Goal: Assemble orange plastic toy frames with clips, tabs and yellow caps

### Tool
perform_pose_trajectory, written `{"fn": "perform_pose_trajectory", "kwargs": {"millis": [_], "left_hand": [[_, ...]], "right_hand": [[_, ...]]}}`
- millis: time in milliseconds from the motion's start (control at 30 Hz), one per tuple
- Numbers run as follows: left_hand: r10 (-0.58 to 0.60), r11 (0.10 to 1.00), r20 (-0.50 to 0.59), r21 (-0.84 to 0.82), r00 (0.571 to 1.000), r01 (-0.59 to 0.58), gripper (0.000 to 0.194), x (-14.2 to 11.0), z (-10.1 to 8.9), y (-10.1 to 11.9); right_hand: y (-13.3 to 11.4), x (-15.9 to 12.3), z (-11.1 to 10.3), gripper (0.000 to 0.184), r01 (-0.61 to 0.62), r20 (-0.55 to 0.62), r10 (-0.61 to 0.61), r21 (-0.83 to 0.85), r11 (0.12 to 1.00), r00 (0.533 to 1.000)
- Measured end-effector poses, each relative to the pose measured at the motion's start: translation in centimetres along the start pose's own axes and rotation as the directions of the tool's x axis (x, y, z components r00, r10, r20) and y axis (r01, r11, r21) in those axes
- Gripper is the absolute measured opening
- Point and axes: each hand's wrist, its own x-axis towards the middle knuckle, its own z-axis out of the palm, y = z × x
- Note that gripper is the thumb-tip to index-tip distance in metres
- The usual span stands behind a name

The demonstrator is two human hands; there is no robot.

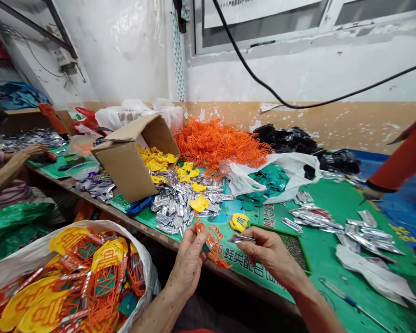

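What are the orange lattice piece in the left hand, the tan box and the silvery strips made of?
Orange lattice piece: probably moulded plastic, finish unclear; its thin bars form one openwork sheet. Tan box: seemingly cardboard, matt, with flat sides, crisp edges. Silvery strips: shiny, perhaps foil, from their bright glints, though metallised plastic is possible.

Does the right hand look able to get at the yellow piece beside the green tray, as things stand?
Probably yes: the yellow piece lies just beyond the right hand, with nothing visible blocking the way, though that hand already pinches a small shiny piece.
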Motion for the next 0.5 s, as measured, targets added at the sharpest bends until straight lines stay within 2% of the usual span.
{"fn": "perform_pose_trajectory", "kwargs": {"millis": [200,367,500], "left_hand": [[-0.034,0.996,0.020,0.087,0.999,0.032,0.038,0.4,0.9,-0.8],[-0.079,0.992,-0.034,0.096,0.996,0.082,0.046,0.6,1.4,-0.8],[-0.101,0.991,-0.021,0.088,0.995,0.102,0.040,0.6,1.3,-0.8]], "right_hand": [[0.3,0.4,0.4,0.034,-0.069,0.028,0.068,0.054,0.996,0.997],[0.3,0.8,0.3,0.039,-0.108,0.050,0.105,0.071,0.992,0.993],[0.3,0.9,0.3,0.038,-0.115,0.059,0.111,0.083,0.990,0.992]]}}
